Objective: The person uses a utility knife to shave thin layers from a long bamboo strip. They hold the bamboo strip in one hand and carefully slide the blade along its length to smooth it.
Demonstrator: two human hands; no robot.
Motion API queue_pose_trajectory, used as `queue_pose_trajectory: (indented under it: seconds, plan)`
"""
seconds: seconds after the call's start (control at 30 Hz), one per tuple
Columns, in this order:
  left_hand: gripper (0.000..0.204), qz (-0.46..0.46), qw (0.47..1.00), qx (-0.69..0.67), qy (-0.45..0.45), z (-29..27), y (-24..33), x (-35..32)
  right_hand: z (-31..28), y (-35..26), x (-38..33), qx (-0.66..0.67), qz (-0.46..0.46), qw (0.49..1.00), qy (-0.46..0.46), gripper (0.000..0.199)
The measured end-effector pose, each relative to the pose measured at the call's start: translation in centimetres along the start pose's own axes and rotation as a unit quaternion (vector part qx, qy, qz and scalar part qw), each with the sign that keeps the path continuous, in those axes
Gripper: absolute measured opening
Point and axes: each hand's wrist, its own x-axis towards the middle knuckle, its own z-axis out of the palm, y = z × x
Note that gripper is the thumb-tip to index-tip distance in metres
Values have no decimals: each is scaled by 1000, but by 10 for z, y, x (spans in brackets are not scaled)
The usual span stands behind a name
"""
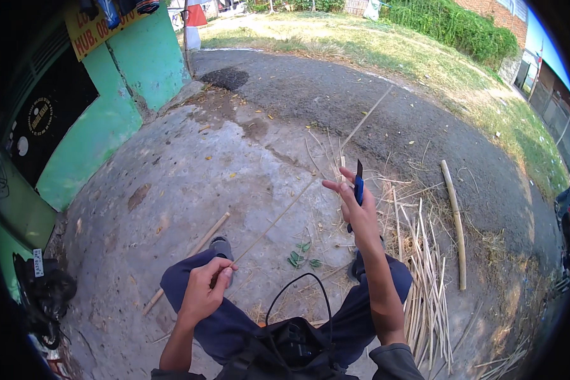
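1. The left hand [204, 292] is closed around the near end of a long thin bamboo strip [297, 196], which runs up and away across the concrete ground [190, 164].
2. The right hand [356, 206] grips a blue-handled knife [358, 183], blade pointing up, with index finger and thumb spread; the blade seems to sit just beside the strip, though contact is unclear.
3. A pile of split bamboo strips [424, 272] lies to the right, a thicker bamboo pole [457, 225] beyond it.

blue-handled knife [358, 183], green wall [101, 126], navy trousers [234, 320].
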Motion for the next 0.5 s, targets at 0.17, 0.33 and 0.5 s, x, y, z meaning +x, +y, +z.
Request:
queue_pose_trajectory:
  seconds: [0.17,0.33,0.5]
  plan:
    - [12,-24,999,-29,-30,8,-11,-48,44,-6,-27,14,96,989,-109,41]
    - [28,-75,990,-36,-117,5,-11,-62,61,0,-44,65,134,983,-103,26]
    - [26,-20,990,-130,-47,25,-5,-45,74,-2,-54,35,136,982,-128,27]
